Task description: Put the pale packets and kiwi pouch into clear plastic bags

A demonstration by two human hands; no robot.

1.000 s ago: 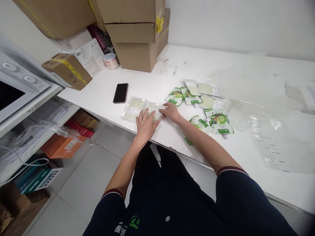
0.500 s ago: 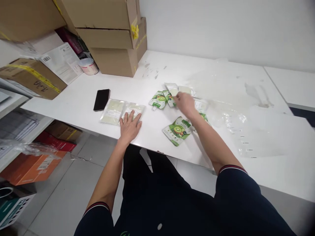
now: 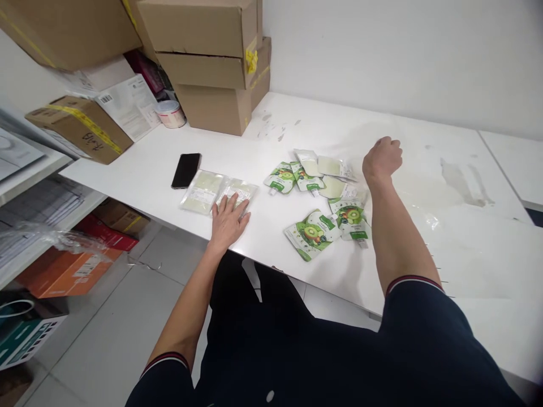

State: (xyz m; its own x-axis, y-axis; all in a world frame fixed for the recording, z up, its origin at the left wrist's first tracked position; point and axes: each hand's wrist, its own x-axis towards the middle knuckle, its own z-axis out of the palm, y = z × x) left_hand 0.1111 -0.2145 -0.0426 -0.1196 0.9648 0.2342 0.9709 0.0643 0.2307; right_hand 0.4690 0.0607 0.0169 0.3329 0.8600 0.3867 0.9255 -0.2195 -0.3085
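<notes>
My left hand point(image 3: 229, 226) lies with its fingers spread on a clear packet with a pale green filling and a white label point(image 3: 238, 188). A similar packet point(image 3: 203, 192) adjoins it on the left. Curled into a fist, my right hand point(image 3: 384, 158) is at the right of the pouch group, over clear plastic film point(image 3: 416, 203); whatever it may grip is hidden. Between my hands are green spouted pouches with kiwi pictures: a large one point(image 3: 311, 233), one pair at the back left point(image 3: 280, 177), and more at the right point(image 3: 350, 217). Pale-backed pouches point(image 3: 335, 167) lie behind them.
A black phone point(image 3: 185, 170) lies left of the packets on the white table point(image 3: 139, 181). Cardboard boxes point(image 3: 212, 73) are stacked at the back, beside a round tin point(image 3: 171, 114). Shelves point(image 3: 46, 237) with boxes stand at the left. A white wall rises behind.
My right hand has moved right and away from the pouches and is now a fist over the plastic film. My left hand stays on the packet. The view has shifted slightly.
</notes>
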